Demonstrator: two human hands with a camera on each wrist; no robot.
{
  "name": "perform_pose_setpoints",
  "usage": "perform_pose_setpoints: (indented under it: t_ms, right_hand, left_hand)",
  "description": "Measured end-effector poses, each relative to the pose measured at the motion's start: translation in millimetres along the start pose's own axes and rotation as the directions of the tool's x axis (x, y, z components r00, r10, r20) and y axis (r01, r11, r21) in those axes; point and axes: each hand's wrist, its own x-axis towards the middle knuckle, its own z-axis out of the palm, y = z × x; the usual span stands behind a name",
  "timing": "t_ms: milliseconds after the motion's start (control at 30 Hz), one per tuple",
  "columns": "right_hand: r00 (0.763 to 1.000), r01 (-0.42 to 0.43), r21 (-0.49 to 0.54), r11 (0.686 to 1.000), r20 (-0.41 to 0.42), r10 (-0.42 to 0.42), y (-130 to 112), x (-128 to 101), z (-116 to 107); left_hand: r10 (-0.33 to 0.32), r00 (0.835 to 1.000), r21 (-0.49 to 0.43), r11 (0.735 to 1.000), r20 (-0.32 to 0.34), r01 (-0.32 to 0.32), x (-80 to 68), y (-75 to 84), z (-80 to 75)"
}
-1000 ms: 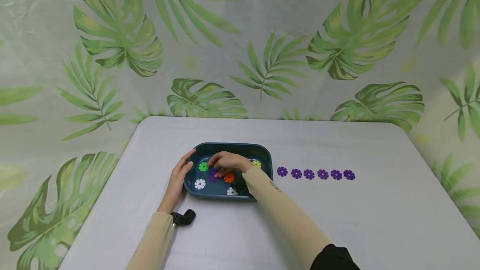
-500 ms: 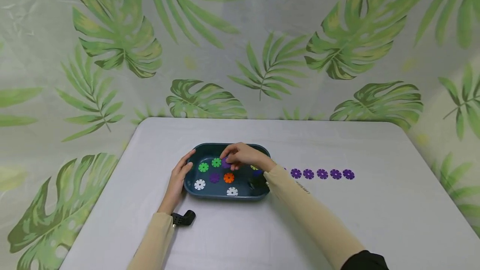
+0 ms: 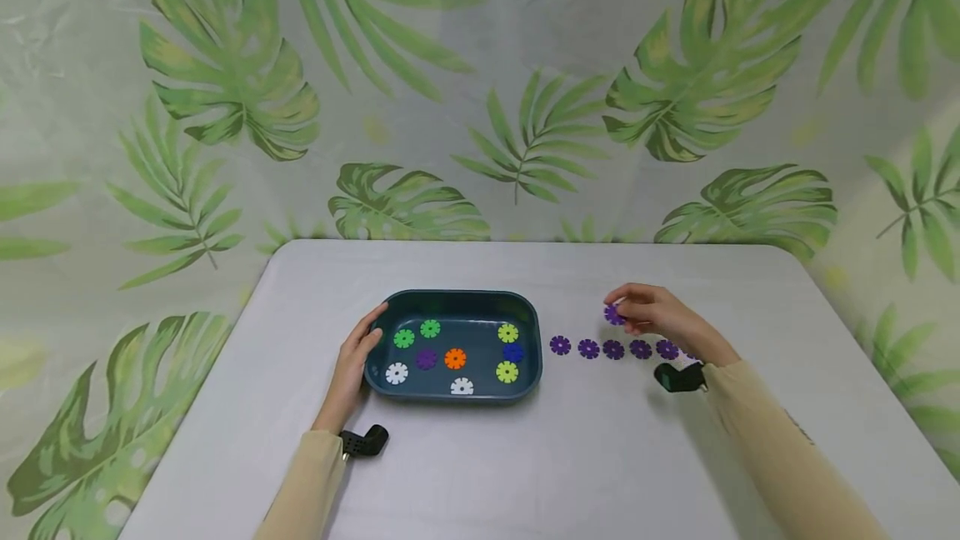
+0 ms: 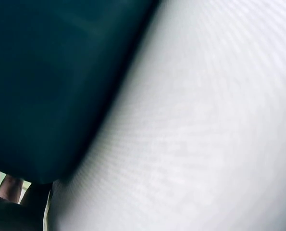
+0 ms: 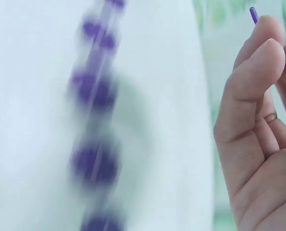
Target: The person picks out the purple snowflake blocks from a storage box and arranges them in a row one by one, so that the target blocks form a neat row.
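The right hand [image 3: 651, 312] hovers above the white table [image 3: 600, 457], pinching a small purple snowflake-shaped plastic disc [image 3: 613, 314] between thumb and fingertips. In the right wrist view only a thin purple edge of that disc [image 5: 253, 14] shows above the curled fingers [image 5: 255, 62]. The held disc is off the table, just above and behind a row of purple snowflake discs [image 3: 600, 348] that lies in a straight line to the right of the tray. Five discs of the row show plainly; the far right end of it is hidden behind the right hand and wrist. In the right wrist view the row [image 5: 94, 159] is blurred into purple spots on the white surface.

The left hand [image 3: 352, 361] rests against the left end of a dark teal rectangular plastic tray [image 3: 457, 297], its fingers laid along the outer wall and its thumb at the rim, holding the tray in place. The left wrist view shows only the tray's dark wall [image 4: 51, 86] close up beside the table.

Inside the tray lie loose discs of the same shape: two green ones [image 3: 417, 333], a purple one [image 3: 426, 358], an orange one [image 3: 454, 358], two white ones [image 3: 396, 372], two yellow-green ones [image 3: 507, 332] and a dark blue one [image 3: 513, 352]. They lie apart from each other on the tray floor.

Behind the table hangs a pale cloth printed with large green leaves [image 3: 225, 98].
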Motion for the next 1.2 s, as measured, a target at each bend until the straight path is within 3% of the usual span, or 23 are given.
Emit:
perform_pose_setpoints:
  t_ms: [233,467,667,767,933,1200]
  right_hand:
    - [0.982,-0.062,0.020,0.998,-0.178,0.065,59,-61,-68]
    - [0.954,-0.127,-0.034,0.991,-0.278,0.113,89,-83,-88]
    - [0.932,-0.235,-0.242,0.941,-0.332,0.148,86,-80,-80]
    - [0.923,-0.238,-0.287,0.928,-0.365,0.124,76,-77,-75]
    - [0.938,-0.143,-0.255,0.956,-0.343,0.049,50,-61,-58]
    - [0.992,0.056,-0.071,0.996,-0.110,-0.064,-14,-13,10]
  left_hand:
    - [-0.007,1.000,0.013,1.000,0.006,0.007,-3.0,8.3,2.0]
    - [-0.005,1.000,0.001,1.000,0.002,0.005,-3.2,8.1,1.5]
    - [-0.010,1.000,0.010,1.000,-0.002,0.010,-2.9,6.7,2.4]
    - [-0.011,1.000,0.013,1.000,-0.004,0.011,-3.2,5.9,2.5]
    - [-0.007,1.000,0.009,1.000,-0.006,0.007,-3.6,5.5,2.1]
    - [-0.003,1.000,0.002,1.000,0.000,0.003,-2.5,4.6,1.6]
